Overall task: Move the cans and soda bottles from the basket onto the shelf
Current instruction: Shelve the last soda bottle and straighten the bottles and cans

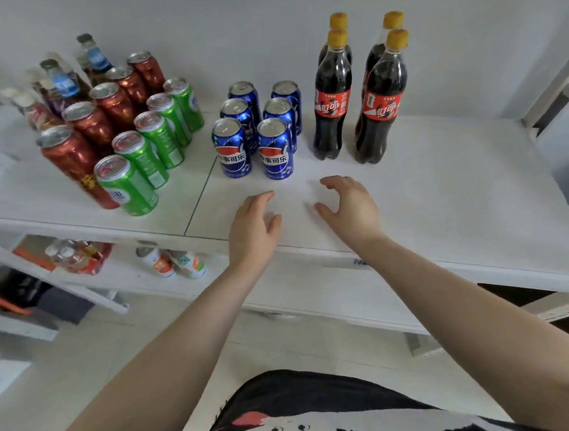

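I see both hands, left and right, empty with fingers loosely spread, just below the blue cans at frame centre; soda bottles stand upper right.

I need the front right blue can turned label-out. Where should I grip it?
Grip the front right blue can around its upright body from the front, where the right hand is near. Another blue can stands close on its left, and more stand behind.

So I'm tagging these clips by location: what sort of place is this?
Probably a stockroom or small shop: a plain white metal shelf carries drinks sorted in rows, blue cans, green cans and cola bottles, with more drinks on the lower shelf.
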Action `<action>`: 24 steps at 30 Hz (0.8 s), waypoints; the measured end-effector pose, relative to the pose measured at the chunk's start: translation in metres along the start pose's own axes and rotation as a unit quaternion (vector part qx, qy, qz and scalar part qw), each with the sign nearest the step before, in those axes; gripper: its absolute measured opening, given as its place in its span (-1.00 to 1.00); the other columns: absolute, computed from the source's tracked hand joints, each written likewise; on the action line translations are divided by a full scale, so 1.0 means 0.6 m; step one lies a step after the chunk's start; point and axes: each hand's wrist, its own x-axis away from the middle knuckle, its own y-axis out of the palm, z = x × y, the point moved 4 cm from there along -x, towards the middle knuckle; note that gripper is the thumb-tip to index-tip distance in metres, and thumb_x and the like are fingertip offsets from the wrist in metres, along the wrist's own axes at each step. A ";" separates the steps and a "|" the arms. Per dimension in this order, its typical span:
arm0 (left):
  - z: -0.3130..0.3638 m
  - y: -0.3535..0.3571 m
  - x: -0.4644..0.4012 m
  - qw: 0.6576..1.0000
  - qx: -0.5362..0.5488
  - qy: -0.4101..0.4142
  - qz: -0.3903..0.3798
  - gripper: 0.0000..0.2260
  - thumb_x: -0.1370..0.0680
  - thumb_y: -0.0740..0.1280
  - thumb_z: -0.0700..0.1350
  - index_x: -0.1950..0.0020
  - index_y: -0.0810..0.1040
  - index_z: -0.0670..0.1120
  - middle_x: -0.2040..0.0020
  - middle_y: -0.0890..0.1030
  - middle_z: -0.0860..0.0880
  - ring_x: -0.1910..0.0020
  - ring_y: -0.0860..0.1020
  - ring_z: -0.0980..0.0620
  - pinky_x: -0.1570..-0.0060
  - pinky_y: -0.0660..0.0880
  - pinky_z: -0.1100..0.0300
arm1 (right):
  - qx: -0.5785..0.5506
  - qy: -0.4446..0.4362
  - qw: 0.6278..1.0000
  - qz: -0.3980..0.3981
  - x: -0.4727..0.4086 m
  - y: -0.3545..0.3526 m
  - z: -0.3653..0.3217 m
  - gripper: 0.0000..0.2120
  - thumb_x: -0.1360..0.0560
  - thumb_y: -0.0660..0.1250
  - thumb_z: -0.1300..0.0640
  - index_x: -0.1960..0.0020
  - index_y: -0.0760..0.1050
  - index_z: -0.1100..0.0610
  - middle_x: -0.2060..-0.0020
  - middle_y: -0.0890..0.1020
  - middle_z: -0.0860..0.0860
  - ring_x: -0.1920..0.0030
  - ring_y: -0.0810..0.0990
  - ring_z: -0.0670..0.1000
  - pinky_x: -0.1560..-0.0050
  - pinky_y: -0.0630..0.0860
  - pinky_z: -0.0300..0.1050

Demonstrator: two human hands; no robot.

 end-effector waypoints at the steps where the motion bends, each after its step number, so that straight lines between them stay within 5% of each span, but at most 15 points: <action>1: -0.017 -0.020 0.020 1.000 -0.009 -0.002 0.008 -0.64 -0.49 0.33 -0.18 -0.29 0.48 -0.14 -0.20 0.56 -0.12 -0.18 0.52 -0.12 -0.17 0.44 0.06 | 0.008 -0.023 1.000 -0.008 0.013 0.014 -0.023 -0.58 -0.46 0.39 0.04 -0.30 0.49 0.09 -0.19 0.58 0.04 -0.20 0.51 0.10 -0.18 0.42 -0.06; 7: -0.131 -0.133 0.170 0.995 -0.053 -0.081 0.030 -0.64 -0.51 0.32 -0.18 -0.31 0.47 -0.08 -0.22 0.53 -0.05 -0.17 0.49 -0.07 -0.05 0.38 0.15 | 0.012 -0.126 0.989 -0.074 0.107 0.119 -0.157 -0.61 -0.46 0.38 0.09 -0.27 0.51 0.10 -0.11 0.62 0.04 -0.12 0.56 0.12 -0.13 0.45 -0.03; 11: -0.218 -0.209 0.305 0.982 -0.064 -0.174 0.041 -0.64 -0.51 0.32 -0.18 -0.31 0.48 -0.08 -0.23 0.53 -0.06 -0.16 0.51 -0.10 -0.13 0.40 0.10 | 0.038 -0.150 0.976 -0.152 0.195 0.220 -0.235 -0.60 -0.48 0.34 0.05 -0.31 0.46 0.03 -0.13 0.61 -0.03 -0.17 0.53 0.05 -0.11 0.41 -0.09; 24: -0.418 -0.463 0.777 0.905 -0.116 -0.404 0.065 -0.64 -0.55 0.29 -0.09 -0.35 0.44 -0.09 -0.27 0.51 -0.10 -0.26 0.45 -0.13 -0.20 0.38 0.05 | 0.152 -0.268 0.876 -0.371 0.566 0.494 -0.509 -0.57 -0.52 0.26 -0.06 -0.36 0.37 -0.01 -0.25 0.52 0.00 -0.26 0.46 0.08 -0.19 0.40 -0.04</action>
